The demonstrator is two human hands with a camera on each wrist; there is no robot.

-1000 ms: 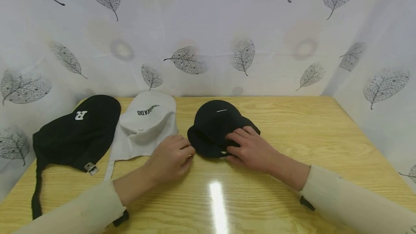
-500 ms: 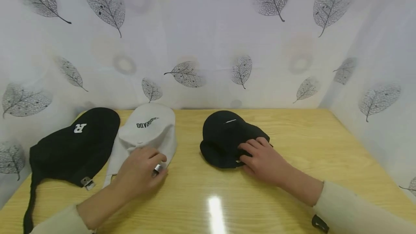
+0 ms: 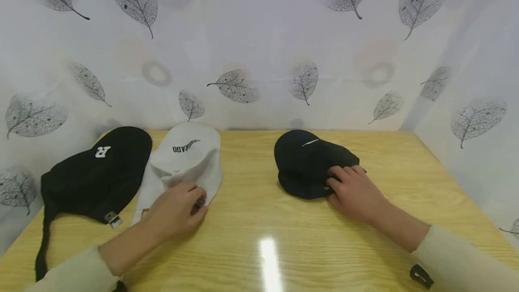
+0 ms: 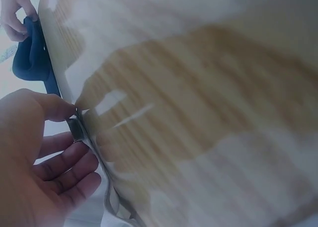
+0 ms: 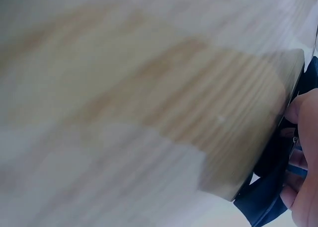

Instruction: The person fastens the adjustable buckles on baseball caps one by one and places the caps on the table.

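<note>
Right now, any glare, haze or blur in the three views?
Head view: a bright glare streak on the table, otherwise fairly clear. Left wrist view: hazy, pale reflections over the table, and the cap in the right hand looks blue rather than black. Right wrist view: soft, washed-out table; the right hand runs off the frame edge.

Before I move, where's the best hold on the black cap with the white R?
Probably pinch the near edge of the black cap beside its metal buckle, coming from the near side: that edge faces the camera wearer, while the white cap lies close along its right and the loose strap trails at its left.
</note>
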